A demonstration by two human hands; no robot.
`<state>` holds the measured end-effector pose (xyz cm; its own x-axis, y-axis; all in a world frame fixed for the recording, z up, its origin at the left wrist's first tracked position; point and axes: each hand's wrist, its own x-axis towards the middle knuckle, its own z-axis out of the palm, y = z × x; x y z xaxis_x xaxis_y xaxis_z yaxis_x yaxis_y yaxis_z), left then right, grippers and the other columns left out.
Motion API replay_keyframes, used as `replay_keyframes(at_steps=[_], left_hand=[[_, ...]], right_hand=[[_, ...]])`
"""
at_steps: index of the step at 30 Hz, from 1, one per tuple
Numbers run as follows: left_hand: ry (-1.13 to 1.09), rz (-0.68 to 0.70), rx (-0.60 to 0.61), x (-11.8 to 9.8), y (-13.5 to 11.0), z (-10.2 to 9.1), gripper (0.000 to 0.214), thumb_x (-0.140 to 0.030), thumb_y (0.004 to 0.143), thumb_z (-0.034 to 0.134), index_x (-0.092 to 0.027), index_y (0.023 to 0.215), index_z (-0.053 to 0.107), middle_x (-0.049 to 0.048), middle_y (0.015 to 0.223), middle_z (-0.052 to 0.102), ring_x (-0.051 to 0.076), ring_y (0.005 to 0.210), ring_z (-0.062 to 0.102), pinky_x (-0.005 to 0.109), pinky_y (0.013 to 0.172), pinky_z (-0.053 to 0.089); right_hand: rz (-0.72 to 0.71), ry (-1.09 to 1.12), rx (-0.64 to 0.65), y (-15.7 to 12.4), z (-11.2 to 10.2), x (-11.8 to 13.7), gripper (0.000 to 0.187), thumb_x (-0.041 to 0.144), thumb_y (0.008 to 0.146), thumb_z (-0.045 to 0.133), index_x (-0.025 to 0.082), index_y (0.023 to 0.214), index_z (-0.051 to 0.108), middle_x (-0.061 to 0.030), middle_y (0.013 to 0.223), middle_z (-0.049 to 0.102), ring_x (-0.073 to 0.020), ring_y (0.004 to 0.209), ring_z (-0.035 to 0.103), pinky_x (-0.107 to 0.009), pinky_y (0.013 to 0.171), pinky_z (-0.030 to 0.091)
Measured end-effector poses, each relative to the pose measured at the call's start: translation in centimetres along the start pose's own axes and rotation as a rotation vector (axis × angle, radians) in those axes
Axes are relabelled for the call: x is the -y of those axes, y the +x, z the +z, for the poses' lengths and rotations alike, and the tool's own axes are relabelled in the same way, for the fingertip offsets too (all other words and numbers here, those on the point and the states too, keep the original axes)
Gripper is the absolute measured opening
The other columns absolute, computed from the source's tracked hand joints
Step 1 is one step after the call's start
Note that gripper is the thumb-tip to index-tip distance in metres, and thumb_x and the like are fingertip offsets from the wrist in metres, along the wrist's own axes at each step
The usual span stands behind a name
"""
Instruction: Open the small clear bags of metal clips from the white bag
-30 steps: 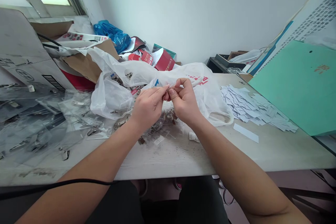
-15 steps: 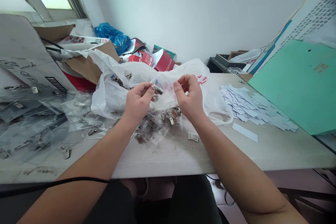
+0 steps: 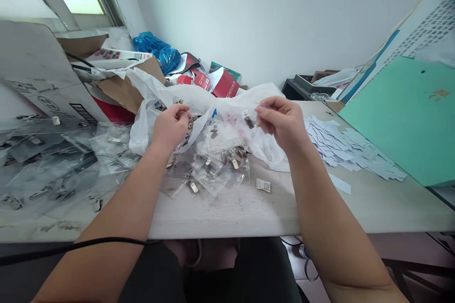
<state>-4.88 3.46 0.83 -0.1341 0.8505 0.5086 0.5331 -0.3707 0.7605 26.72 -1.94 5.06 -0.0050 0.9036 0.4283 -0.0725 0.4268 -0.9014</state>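
My right hand [image 3: 282,120] pinches the top of a small clear plastic bag at the right, above the pile. A dark metal clip [image 3: 248,120] hangs in that bag, just left of my fingertips. My left hand [image 3: 170,128] is at the mouth of a white plastic bag [image 3: 140,128], beside loose metal clips [image 3: 191,124] inside it. Its fingers are curled together, and what they hold, if anything, is hidden. Below and between both hands lies a heap of small clear bags [image 3: 213,177] with metal clips in them.
More bagged clips [image 3: 53,170] cover the table's left side, near a cardboard box [image 3: 46,80]. White paper slips [image 3: 330,139] lie at the right, beside a green board [image 3: 401,118]. A small printed packet [image 3: 263,185] sits near the front edge. A black cable [image 3: 106,241] crosses my left forearm.
My left hand has let go of the clip and moved left to the white bag's opening. My right hand has moved right, now holding the small clear bag with the clip in it.
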Motion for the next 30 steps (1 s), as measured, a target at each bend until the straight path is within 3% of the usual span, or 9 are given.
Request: replay_keyframes(at_steps=[2,4,8,13,17,20,23,26,30], left_hand=[[0.323,-0.103,0.067,1.1,0.8,-0.6,0.028,-0.028,0.091,0.067,-0.020,0.111,0.085,0.0132,0.113,0.087,0.031,0.099,0.079,0.042,0.088,0.062],[0.582,-0.159,0.214,1.7,1.2,-0.8,0.038,-0.031,0.094,0.063,-0.021,0.124,0.085,0.0171,0.138,0.082,0.040,0.123,0.077,0.050,0.105,0.060],[0.867,-0.203,0.476,1.8,1.7,-0.4,0.054,-0.050,0.100,0.058,-0.021,0.139,0.082,0.0242,0.149,0.076,0.052,0.145,0.065,0.064,0.123,0.046],[0.882,-0.227,0.479,2.1,2.0,0.1,0.058,-0.055,0.096,0.061,-0.022,0.136,0.085,0.0273,0.147,0.076,0.056,0.143,0.064,0.068,0.120,0.046],[0.851,-0.232,0.454,2.0,1.9,0.1,0.045,-0.046,0.092,0.066,-0.027,0.126,0.090,0.0217,0.133,0.084,0.052,0.132,0.072,0.064,0.117,0.048],[0.835,-0.235,0.452,1.7,1.8,0.2,0.038,-0.038,0.091,0.065,-0.026,0.115,0.091,0.0200,0.122,0.086,0.050,0.125,0.075,0.063,0.114,0.049],[0.828,-0.229,0.449,1.7,1.8,0.3,0.039,-0.039,0.093,0.063,-0.024,0.116,0.090,0.0214,0.121,0.086,0.050,0.124,0.075,0.063,0.113,0.050],[0.836,-0.220,0.430,2.0,2.0,0.1,0.045,-0.047,0.096,0.060,-0.021,0.117,0.089,0.0249,0.128,0.083,0.052,0.128,0.073,0.064,0.112,0.051],[0.900,-0.246,0.429,2.8,2.3,-0.3,0.052,-0.056,0.095,0.060,-0.020,0.119,0.088,0.0290,0.135,0.080,0.054,0.131,0.071,0.066,0.113,0.051]], right_hand=[[-0.058,0.063,-0.067,0.3,-1.5,0.5,0.020,0.033,0.085,0.087,0.025,0.080,0.068,0.0026,0.061,0.062,-0.0103,0.047,0.046,-0.029,0.046,0.028],[-0.029,0.108,-0.015,0.3,-2.2,0.9,0.025,0.038,0.083,0.089,0.026,0.082,0.067,0.0033,0.063,0.062,-0.0111,0.047,0.050,-0.028,0.044,0.030],[0.203,-0.018,0.177,-0.4,0.5,0.0,0.033,0.046,0.085,0.091,0.026,0.094,0.067,0.0011,0.071,0.074,-0.0113,0.044,0.055,-0.028,0.040,0.032],[0.279,-0.260,0.054,-1.2,6.1,-4.0,0.028,0.046,0.097,0.076,0.024,0.111,0.068,-0.0013,0.082,0.081,-0.0141,0.046,0.062,-0.030,0.046,0.044],[0.113,-0.429,-0.093,-0.9,6.4,-6.0,0.049,0.054,0.096,0.076,0.024,0.134,0.070,-0.0075,0.113,0.085,-0.0167,0.066,0.069,-0.037,0.072,0.059],[-0.073,-0.544,-0.139,-0.6,5.5,-5.9,0.041,0.049,0.097,0.072,0.023,0.127,0.076,-0.0124,0.135,0.081,-0.0198,0.082,0.073,-0.041,0.088,0.060],[-0.183,-0.634,-0.172,-0.6,4.7,-5.1,0.025,0.044,0.098,0.065,0.023,0.101,0.079,-0.0084,0.110,0.085,-0.0224,0.084,0.073,-0.041,0.086,0.057],[-0.144,-0.673,-0.257,-0.3,3.2,-4.2,0.019,0.038,0.094,0.064,0.025,0.082,0.073,-0.0013,0.075,0.075,-0.0215,0.071,0.067,-0.039,0.074,0.051],[-0.055,-0.757,-0.326,1.1,0.1,-4.3,0.014,0.027,0.086,0.061,0.025,0.073,0.065,-0.0016,0.071,0.072,-0.0229,0.072,0.067,-0.038,0.071,0.051]])
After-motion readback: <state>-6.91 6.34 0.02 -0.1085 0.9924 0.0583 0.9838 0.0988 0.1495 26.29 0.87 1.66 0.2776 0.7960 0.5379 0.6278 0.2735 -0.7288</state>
